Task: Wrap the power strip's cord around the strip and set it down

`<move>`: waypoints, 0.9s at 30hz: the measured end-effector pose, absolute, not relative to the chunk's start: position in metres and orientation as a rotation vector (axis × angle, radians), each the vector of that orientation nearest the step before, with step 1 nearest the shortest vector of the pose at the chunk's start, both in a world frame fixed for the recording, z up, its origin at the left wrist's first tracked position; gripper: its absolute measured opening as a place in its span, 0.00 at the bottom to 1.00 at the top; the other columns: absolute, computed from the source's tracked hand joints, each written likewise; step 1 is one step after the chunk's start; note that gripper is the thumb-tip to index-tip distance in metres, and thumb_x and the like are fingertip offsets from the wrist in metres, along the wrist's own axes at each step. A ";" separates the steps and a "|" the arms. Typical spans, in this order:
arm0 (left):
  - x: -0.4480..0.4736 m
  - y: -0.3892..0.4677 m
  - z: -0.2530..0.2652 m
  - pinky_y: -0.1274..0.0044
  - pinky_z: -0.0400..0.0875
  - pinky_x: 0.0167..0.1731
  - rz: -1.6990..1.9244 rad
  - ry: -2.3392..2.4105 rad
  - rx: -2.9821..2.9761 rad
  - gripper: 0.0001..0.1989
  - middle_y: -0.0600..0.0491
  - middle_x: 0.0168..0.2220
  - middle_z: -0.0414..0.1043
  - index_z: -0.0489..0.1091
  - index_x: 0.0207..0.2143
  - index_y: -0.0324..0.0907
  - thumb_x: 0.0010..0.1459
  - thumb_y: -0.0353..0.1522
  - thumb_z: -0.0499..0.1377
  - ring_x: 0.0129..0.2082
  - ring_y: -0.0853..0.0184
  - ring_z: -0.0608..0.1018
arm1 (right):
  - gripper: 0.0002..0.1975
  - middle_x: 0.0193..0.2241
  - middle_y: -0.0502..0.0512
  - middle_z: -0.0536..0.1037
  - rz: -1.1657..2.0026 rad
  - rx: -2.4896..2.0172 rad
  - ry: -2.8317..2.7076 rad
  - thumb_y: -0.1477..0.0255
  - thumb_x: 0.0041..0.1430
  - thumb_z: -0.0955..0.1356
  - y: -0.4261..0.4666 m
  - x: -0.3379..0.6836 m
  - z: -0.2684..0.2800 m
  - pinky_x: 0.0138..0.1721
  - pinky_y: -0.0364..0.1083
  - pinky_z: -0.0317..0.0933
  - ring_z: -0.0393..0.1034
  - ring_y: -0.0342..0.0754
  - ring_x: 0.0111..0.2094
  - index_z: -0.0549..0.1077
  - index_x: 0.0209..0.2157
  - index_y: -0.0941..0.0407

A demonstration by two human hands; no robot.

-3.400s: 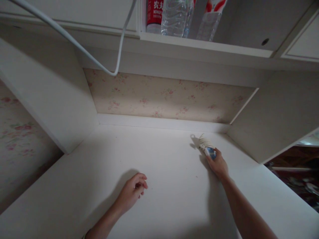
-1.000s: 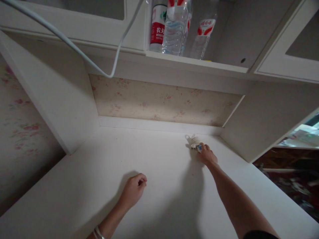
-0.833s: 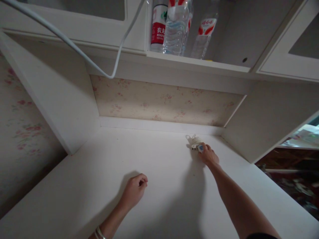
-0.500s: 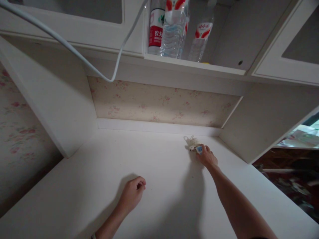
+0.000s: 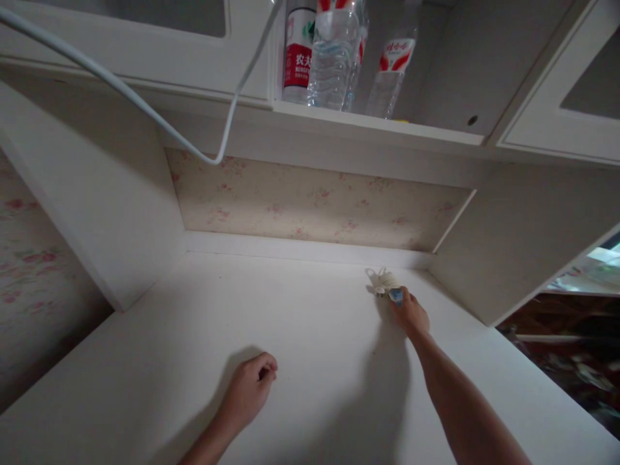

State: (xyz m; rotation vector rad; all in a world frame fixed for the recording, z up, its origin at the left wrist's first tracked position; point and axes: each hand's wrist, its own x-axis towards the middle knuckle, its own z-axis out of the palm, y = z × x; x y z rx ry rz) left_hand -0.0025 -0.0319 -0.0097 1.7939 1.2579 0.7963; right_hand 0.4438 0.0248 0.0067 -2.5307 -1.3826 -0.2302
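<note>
At the back right of the white desk [image 5: 271, 303], my right hand [image 5: 411, 314] is closed on the near end of a coiled white cord [image 5: 389, 281]. A blue-labelled part [image 5: 396, 296] of this bundle shows beside my fingertips, and small dark plug prongs poke out from its near side. Loose loops stick out at the far left of the bundle. My left hand [image 5: 249, 387] rests over the front middle of the desk, fingers curled in, with nothing seen in them.
Above the desk, an open shelf [image 5: 378, 126] holds several plastic bottles [image 5: 334, 58]. A bent white tube [image 5: 145, 106] hangs across the upper left. Side panels [image 5: 523, 239] close in the desk at left and right, and flowered wallpaper [image 5: 310, 200] covers the back.
My right hand and the coiled cord have shifted slightly to the right. My left hand sits a little lower and further left in view. The camera view has also moved a little.
</note>
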 end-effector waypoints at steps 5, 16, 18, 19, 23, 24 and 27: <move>-0.001 -0.032 -0.010 0.78 0.62 0.29 0.779 1.263 1.797 0.07 0.54 0.24 0.71 0.68 0.26 0.41 0.50 0.29 0.51 0.27 0.66 0.73 | 0.26 0.49 0.64 0.70 -0.234 -2.558 -1.314 0.57 0.63 0.56 0.022 0.474 0.003 0.39 0.51 0.62 0.71 0.58 0.42 0.55 0.58 0.54; -0.002 -0.032 -0.010 0.78 0.63 0.30 0.792 1.265 1.770 0.06 0.53 0.25 0.72 0.69 0.27 0.42 0.51 0.29 0.52 0.27 0.67 0.74 | 0.36 0.49 0.69 0.71 -0.026 -2.654 -1.310 0.52 0.57 0.60 0.026 0.505 0.012 0.41 0.55 0.62 0.70 0.62 0.45 0.50 0.61 0.55; -0.003 -0.033 -0.010 0.78 0.64 0.30 0.810 1.258 1.773 0.07 0.53 0.26 0.73 0.69 0.27 0.42 0.51 0.29 0.52 0.27 0.67 0.74 | 0.37 0.50 0.69 0.71 -0.022 -2.661 -1.312 0.51 0.56 0.60 0.027 0.507 0.012 0.42 0.55 0.62 0.70 0.63 0.46 0.50 0.61 0.55; -0.004 -0.034 -0.010 0.78 0.64 0.30 0.820 1.255 1.772 0.07 0.53 0.26 0.73 0.69 0.27 0.42 0.50 0.29 0.51 0.27 0.67 0.74 | 0.37 0.50 0.69 0.71 -0.022 -2.665 -1.309 0.51 0.56 0.61 0.026 0.508 0.011 0.42 0.55 0.62 0.70 0.63 0.46 0.50 0.61 0.55; -0.008 -0.036 -0.012 0.79 0.64 0.27 0.846 1.250 1.727 0.08 0.53 0.27 0.72 0.70 0.28 0.41 0.49 0.28 0.50 0.27 0.68 0.73 | 0.37 0.50 0.68 0.71 -0.028 -2.652 -1.341 0.52 0.55 0.62 0.025 0.509 0.011 0.41 0.55 0.62 0.71 0.63 0.45 0.51 0.61 0.54; -0.009 -0.036 -0.014 0.79 0.64 0.26 0.847 1.250 1.705 0.09 0.54 0.26 0.72 0.70 0.28 0.41 0.49 0.28 0.50 0.26 0.68 0.72 | 0.37 0.50 0.67 0.71 -0.027 -2.648 -1.353 0.52 0.54 0.62 0.024 0.508 0.012 0.41 0.55 0.62 0.71 0.63 0.45 0.51 0.61 0.54; -0.010 -0.035 -0.018 0.80 0.63 0.22 0.846 1.257 1.601 0.09 0.56 0.22 0.68 0.69 0.28 0.41 0.49 0.30 0.50 0.21 0.69 0.70 | 0.37 0.50 0.67 0.71 -0.006 -2.648 -1.380 0.52 0.54 0.63 0.021 0.504 0.019 0.41 0.54 0.62 0.71 0.63 0.45 0.52 0.61 0.54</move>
